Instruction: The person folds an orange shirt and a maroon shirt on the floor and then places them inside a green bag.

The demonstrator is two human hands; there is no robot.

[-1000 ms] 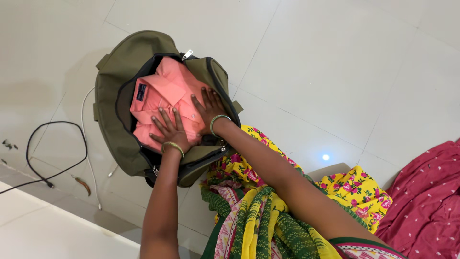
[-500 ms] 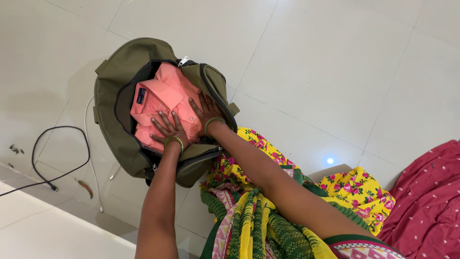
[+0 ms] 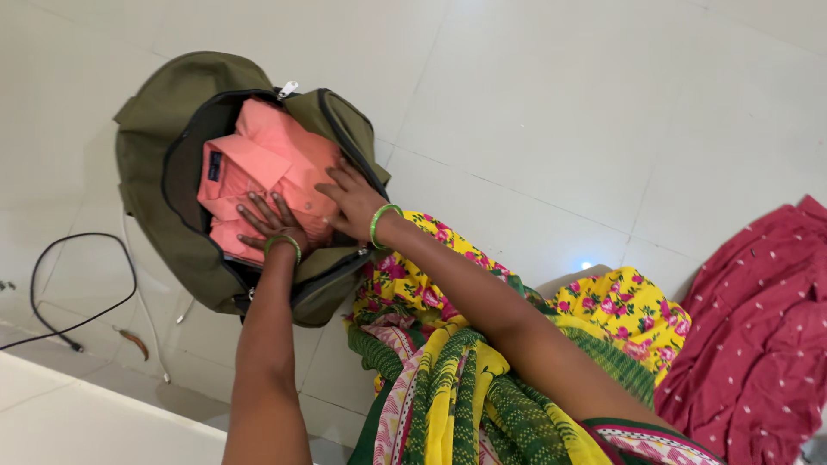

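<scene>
The folded coral shirt (image 3: pixel 258 168) lies inside the open olive duffel bag (image 3: pixel 164 95) on the tiled floor (image 3: pixel 560 112), collar toward the bag's far end. The left hand (image 3: pixel 271 222) presses flat on its near edge, fingers spread, gripping nothing. The right hand (image 3: pixel 351 200) rests open at the shirt's right side against the bag's zipper rim

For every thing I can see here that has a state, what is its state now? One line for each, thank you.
Olive bag: unzipped, mouth wide open, lying on the floor.
Salmon shirt: folded, lying inside the bag.
Left hand: open, flat on the shirt.
Right hand: open, fingers on the shirt at the bag's edge.
Black cable: loose on the floor.
Red dotted cloth: crumpled, unfolded.
</scene>
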